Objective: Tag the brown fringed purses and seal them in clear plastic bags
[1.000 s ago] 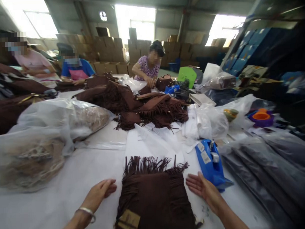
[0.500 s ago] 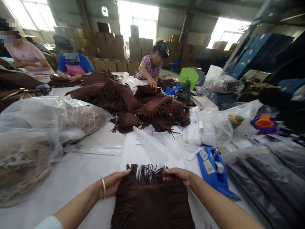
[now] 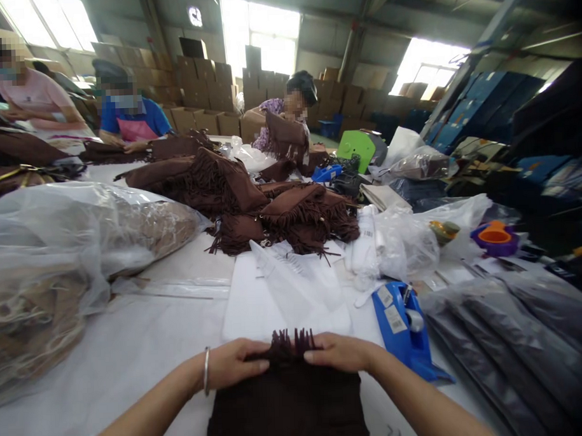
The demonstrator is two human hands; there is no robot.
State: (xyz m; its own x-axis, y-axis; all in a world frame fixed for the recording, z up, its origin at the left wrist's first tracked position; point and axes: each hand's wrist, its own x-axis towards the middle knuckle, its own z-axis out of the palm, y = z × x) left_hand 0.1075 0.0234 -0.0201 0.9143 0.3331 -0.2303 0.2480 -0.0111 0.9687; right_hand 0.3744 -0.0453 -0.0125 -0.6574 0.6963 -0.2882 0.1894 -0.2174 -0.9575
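Note:
A dark brown fringed bag (image 3: 285, 409) lies flat in front of me, its near end cut off by the frame. My left hand (image 3: 236, 362) is closed on its far edge from the left, thumb on top. From the right, my right hand (image 3: 343, 353) pinches the same edge, its thumb over the fringe. Short fringe strands stick up between my two hands. Just beyond them is a stack of white sheets (image 3: 241, 309) with a translucent plastic bag (image 3: 293, 288) on it.
A blue tape dispenser (image 3: 404, 332) stands to the right, beside dark packed goods in plastic (image 3: 510, 344). Bulky clear bags (image 3: 82, 251) fill the left. Ahead lies a heap of brown fringed bags (image 3: 295, 211). A co-worker (image 3: 273, 117) across the table holds up a brown piece.
My hands have moved inward along the bag's far edge, and the fringe there is bunched closer together. The co-worker opposite has lifted a brown fringed piece.

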